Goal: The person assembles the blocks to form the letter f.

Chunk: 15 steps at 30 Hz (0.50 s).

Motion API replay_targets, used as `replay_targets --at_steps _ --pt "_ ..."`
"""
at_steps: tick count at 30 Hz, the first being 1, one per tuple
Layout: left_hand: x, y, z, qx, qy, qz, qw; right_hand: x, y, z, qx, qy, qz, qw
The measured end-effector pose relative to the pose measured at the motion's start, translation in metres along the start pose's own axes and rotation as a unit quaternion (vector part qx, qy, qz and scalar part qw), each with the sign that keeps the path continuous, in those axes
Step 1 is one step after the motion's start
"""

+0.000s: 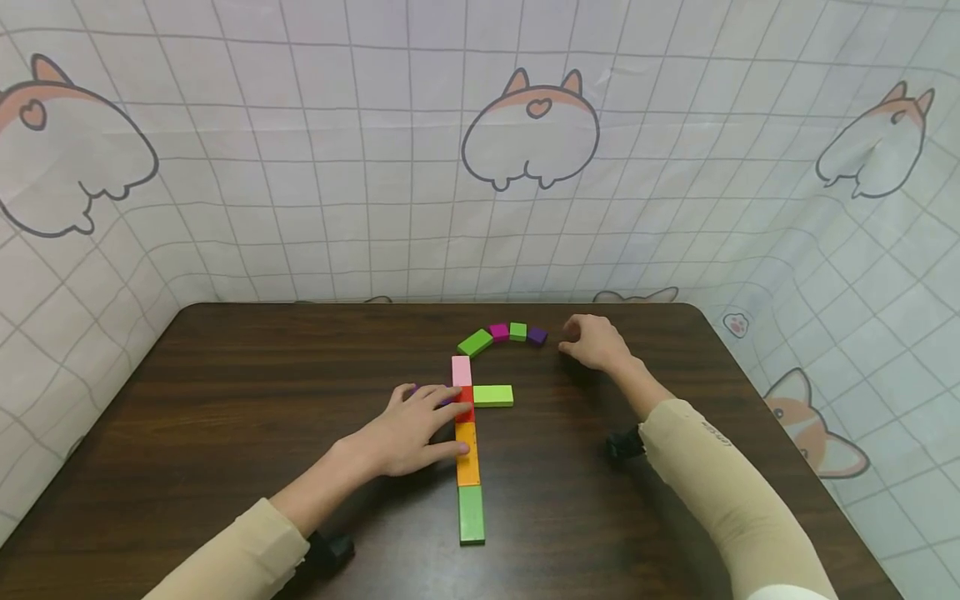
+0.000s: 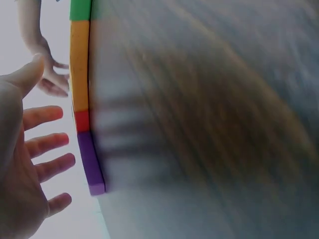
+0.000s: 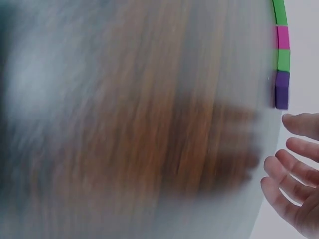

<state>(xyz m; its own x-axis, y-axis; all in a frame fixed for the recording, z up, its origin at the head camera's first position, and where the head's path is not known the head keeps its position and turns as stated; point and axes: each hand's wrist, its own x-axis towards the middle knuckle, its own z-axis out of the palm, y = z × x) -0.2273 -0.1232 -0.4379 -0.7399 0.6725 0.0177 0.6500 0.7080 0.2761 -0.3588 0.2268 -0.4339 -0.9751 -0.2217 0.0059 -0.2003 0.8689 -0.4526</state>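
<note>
**Left hand on block column, right hand beside the arc**

Dark wood table [image 1: 225,400], tiled cartoon-print backdrop behind it. No containers in view

Main structure: a column of blocks, long axis running near–far. From near: green block [image 1: 471,514], orange block [image 1: 467,454], red block [image 1: 465,402], pink block [image 1: 461,370]. A lime block [image 1: 492,395] lies crosswise, touching the red one's right side, long axis left–right. A purple block [image 2: 89,159] pokes out to the left of the red one, mostly hidden under the fingers in the head view

Far of the column, an arc of four: angled green block [image 1: 475,342], magenta cube [image 1: 498,332], small green cube [image 1: 517,331], dark purple cube [image 1: 536,336]

Left hand [image 1: 416,429] lies flat from the left, fingers straight and slightly spread, tips on the red/orange blocks, thumb against the orange one. It's the nearer hand to the column

Right hand [image 1: 596,342] sits on the table just right of the dark purple cube, apart from it, fingers loosely curled, holding nothing. The cube lies directly left of the fingertips
</note>
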Motion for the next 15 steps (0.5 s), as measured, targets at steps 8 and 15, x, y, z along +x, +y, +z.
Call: replay_targets --at_steps 8,15 --pt "-0.013 -0.027 -0.009 -0.019 0.081 -0.023 0.9963 -0.015 0.015 -0.016 0.005 0.018 -0.006 0.9998" --pt "-0.030 -0.060 -0.018 -0.040 0.126 -0.076 0.9883 -0.028 0.030 -0.030 -0.005 0.030 -0.010 0.9995"
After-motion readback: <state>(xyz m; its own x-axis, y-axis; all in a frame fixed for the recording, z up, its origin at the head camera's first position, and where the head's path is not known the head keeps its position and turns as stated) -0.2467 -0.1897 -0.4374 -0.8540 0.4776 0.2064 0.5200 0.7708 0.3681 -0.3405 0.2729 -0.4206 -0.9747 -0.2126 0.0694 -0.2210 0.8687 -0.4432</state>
